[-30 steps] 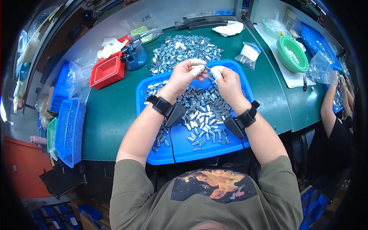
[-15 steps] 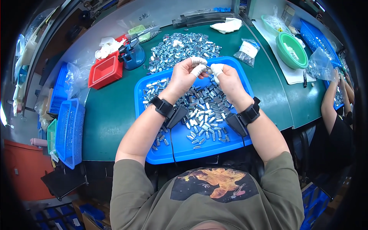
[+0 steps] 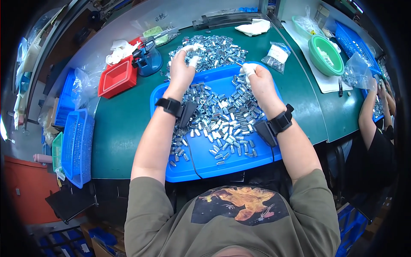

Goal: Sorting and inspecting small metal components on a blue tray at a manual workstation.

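A blue tray (image 3: 180, 171) lies on the green table in front of me, strewn with several small silver metal parts (image 3: 222, 115). Beyond its far edge is a loose pile of the same metal parts (image 3: 216, 47). My left hand (image 3: 183, 70), with white finger cots, reaches past the tray's far left corner, its fingers apart at the edge of that pile. My right hand (image 3: 257, 81), also in finger cots, hovers over the tray's far right edge and seems to pinch a small metal part. Each wrist wears a black band with a cable.
A red tray (image 3: 117, 77) and a blue desk tool (image 3: 147, 62) stand at the far left. Blue baskets (image 3: 77, 145) hang off the left edge. A bag of parts (image 3: 278, 53), a green bowl (image 3: 325, 55) and another person's arm (image 3: 370, 107) are at the right.
My hands, held together over the tray's far middle before, have come apart. The left has gone forward to the pile; the right has moved right and stayed over the tray.
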Available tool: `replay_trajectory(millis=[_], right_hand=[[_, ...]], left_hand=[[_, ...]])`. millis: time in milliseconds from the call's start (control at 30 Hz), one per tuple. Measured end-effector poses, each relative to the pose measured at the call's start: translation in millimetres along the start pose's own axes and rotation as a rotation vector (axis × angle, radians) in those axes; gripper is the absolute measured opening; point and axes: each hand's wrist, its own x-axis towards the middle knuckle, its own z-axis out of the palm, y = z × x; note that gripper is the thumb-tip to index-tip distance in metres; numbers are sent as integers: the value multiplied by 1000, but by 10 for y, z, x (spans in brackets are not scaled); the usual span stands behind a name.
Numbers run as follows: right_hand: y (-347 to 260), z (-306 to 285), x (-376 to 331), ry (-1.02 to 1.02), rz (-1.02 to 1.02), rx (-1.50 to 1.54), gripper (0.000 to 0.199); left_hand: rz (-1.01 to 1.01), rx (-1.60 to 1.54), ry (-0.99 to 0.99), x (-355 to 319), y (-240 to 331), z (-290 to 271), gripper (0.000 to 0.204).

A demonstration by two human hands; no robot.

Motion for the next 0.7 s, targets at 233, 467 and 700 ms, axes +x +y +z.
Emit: replay_trajectory(millis=[233,467,700], right_hand=[[53,-23,20,-12,-81,-178,18],[92,75,-17,-68,-85,-133,17],[15,78,-96,-91,-169,-229,17]], left_hand=[[38,19,-882,-249,443,33,19],[-209,-298,-883,-239,278,89,22],[-669,-1115,-509,-191,370,86,22]])
